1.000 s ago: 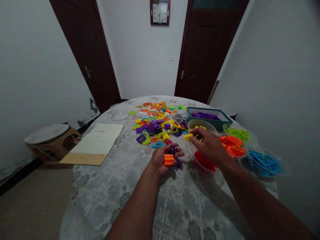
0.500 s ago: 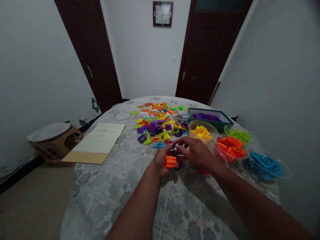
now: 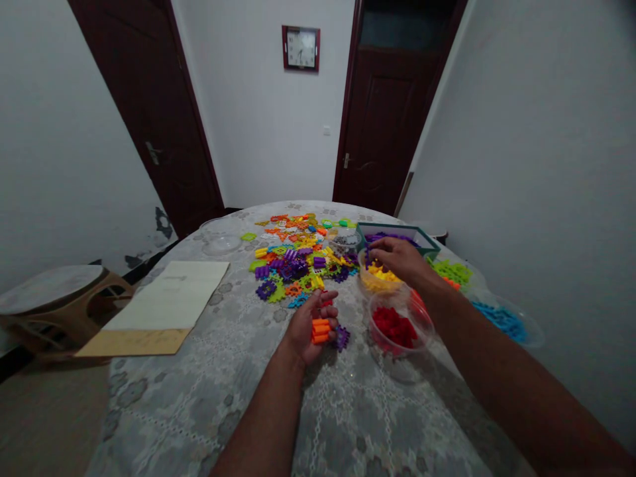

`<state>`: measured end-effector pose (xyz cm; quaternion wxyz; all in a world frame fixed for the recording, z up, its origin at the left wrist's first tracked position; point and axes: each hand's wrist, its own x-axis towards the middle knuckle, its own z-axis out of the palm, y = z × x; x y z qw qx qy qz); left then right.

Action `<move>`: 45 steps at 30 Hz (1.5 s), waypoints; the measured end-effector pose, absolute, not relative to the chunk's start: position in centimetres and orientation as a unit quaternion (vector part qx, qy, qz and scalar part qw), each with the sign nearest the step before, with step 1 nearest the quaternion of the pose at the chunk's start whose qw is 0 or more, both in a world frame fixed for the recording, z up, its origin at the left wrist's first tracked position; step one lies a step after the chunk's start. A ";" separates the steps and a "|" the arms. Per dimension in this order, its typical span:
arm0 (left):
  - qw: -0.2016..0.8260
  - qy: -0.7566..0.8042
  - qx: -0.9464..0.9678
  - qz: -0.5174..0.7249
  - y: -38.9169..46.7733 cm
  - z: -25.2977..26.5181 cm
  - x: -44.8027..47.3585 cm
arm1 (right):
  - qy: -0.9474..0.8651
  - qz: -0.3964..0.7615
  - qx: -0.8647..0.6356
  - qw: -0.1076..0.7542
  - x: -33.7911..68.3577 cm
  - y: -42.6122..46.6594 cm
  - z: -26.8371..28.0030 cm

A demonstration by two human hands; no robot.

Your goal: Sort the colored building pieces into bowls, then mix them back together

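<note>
My left hand (image 3: 304,328) is turned palm up over the near part of the table, fingers half curled around an orange ridged plastic block (image 3: 320,330). A purple gear piece (image 3: 342,338) shows just beyond those fingers; whether it is held or lies on the cloth, I cannot tell. Something red shows behind the fingertips. My right hand (image 3: 400,258) reaches over the tub of yellow pieces (image 3: 380,278), at the near edge of the green box (image 3: 427,245) of purple pieces. Its fingers pinch a small purple piece (image 3: 368,256).
A mixed heap of coloured gears and blocks (image 3: 293,268) covers the table's middle. Tubs hold red pieces (image 3: 395,328), green pieces (image 3: 451,271) and blue pieces (image 3: 501,321). A sheet of paper on cardboard (image 3: 169,295) lies left, beside a clear lid (image 3: 222,244). A stool (image 3: 59,291) stands beyond.
My right hand has left my left hand and moved away to the green box with a purple piece. The red tub has come into view. My view has turned slightly right.
</note>
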<state>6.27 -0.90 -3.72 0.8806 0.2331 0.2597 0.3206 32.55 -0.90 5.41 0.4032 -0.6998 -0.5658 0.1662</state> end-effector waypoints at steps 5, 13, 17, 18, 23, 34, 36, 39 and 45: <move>0.886 0.241 0.207 0.337 -0.8 -3.9 6.4 | -0.535 0.066 -0.724 0.430 35.4 -1.3 5.4; 0.877 0.241 0.224 0.350 -0.9 -4.0 6.7 | -0.639 0.075 -0.670 0.371 28.5 -8.0 2.6; 0.872 0.239 0.233 0.357 -1.2 -3.7 6.7 | -0.716 0.087 -0.613 0.322 25.1 -10.0 2.5; 0.872 0.237 0.231 0.360 -1.3 -3.6 6.7 | -0.731 0.081 -0.601 0.313 24.5 -10.2 2.5; 0.875 0.216 0.224 0.371 -1.7 -3.4 7.0 | -0.773 0.122 -0.554 0.284 21.7 -10.9 1.4; 0.896 0.165 0.234 0.338 -3.1 -2.2 7.3 | -0.787 0.006 -0.538 0.303 20.0 -12.7 -1.3; 0.891 0.148 0.238 0.356 -3.1 -2.1 7.2 | -0.767 -0.019 -0.538 0.350 21.9 -13.3 -0.2; 0.850 0.164 0.251 0.433 -2.1 -2.7 7.2 | -0.706 -0.101 -0.605 0.354 26.8 -14.0 2.2; 0.705 0.340 0.281 0.556 0.1 -5.0 7.5 | -0.573 -0.198 -0.790 0.096 37.2 -13.2 5.3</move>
